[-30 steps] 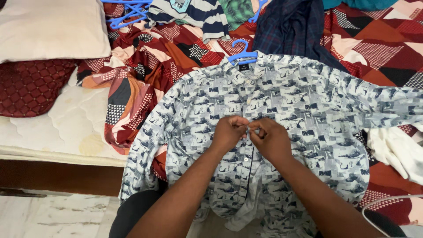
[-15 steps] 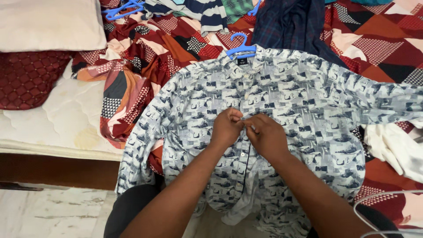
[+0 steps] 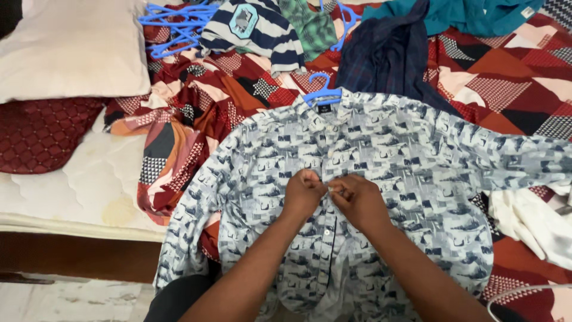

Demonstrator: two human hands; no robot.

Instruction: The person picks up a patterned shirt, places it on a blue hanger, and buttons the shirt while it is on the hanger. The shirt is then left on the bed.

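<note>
My left hand [image 3: 304,192] and right hand [image 3: 357,200] pinch the front placket of the patterned shirt [image 3: 393,149] between them, fingertips nearly touching. The placket runs straight away from me toward the collar and the blue hanger [image 3: 322,95], on the bed.

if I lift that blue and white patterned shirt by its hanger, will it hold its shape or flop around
Probably flop: the patterned shirt is thin cloth, wrinkling where the left hand and right hand pinch its front. The blue hanger at its collar would likely keep the shoulders spread while sleeves and hem dangle. It looks light for its size.
</note>
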